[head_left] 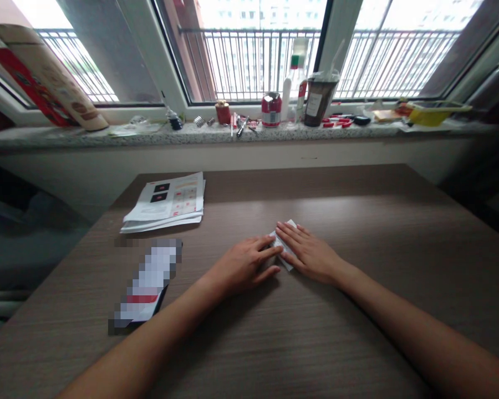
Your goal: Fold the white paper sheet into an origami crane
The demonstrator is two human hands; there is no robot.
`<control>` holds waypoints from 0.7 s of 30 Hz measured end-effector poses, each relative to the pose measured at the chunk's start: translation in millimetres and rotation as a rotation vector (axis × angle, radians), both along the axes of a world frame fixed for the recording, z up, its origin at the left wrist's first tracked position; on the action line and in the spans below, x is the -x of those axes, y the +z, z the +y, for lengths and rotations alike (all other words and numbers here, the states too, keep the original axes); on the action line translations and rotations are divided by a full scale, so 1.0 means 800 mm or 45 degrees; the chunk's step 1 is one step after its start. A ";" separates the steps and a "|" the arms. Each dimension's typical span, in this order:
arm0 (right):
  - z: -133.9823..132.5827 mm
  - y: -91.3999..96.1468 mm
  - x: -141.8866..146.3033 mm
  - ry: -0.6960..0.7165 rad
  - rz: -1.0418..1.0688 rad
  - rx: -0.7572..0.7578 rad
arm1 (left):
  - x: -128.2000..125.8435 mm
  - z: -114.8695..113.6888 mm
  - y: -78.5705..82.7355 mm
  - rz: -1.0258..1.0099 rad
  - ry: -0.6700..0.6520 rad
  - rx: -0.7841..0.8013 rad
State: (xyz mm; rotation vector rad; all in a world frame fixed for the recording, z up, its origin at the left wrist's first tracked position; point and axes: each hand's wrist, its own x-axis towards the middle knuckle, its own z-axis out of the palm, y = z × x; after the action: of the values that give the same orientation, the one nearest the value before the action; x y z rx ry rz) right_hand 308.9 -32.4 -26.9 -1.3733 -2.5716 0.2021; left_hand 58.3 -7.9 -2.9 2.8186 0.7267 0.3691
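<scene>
Pressing the small folded paper (281, 244) flat on the bench (316, 343), left hand (243, 266) and right hand (310, 255) lie with fingers (266, 242) outstretched, clasping nothing; firm, even pressure along the crease seems best

A small folded white paper (283, 248) is pressed flat on the brown wooden table (357, 221) under both hands. The right hand (310, 254) is laid across most of it, fingers extended; the left hand (243, 266) is set at its left edge, fingertips touching. A stack of printed sheets (166, 204) is seen far left, with a blurred dark object (145, 285) nearer. A red can (271, 110) and a dark drink cup (318, 100) are stood on the stone windowsill (108, 136).
</scene>
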 end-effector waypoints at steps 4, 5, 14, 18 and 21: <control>-0.002 -0.004 0.003 -0.028 0.017 -0.015 | 0.004 0.001 0.002 0.017 -0.036 -0.044; -0.001 -0.005 0.003 -0.039 0.018 -0.021 | 0.005 0.001 0.002 0.027 -0.039 -0.051; 0.007 -0.012 -0.021 -0.296 -0.021 -0.047 | 0.009 0.002 -0.001 0.077 -0.048 -0.074; 0.008 -0.012 -0.022 -0.325 -0.038 -0.052 | 0.012 0.002 0.001 0.086 -0.115 -0.080; 0.008 -0.012 -0.019 -0.351 -0.042 -0.059 | 0.012 0.001 0.003 0.088 -0.119 -0.081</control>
State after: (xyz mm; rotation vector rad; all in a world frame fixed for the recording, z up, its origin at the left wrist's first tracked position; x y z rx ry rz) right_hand 324.1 -25.8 -36.5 -1.7041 -2.3609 0.0735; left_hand 48.4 -7.3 -0.4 2.9255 0.6043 0.2851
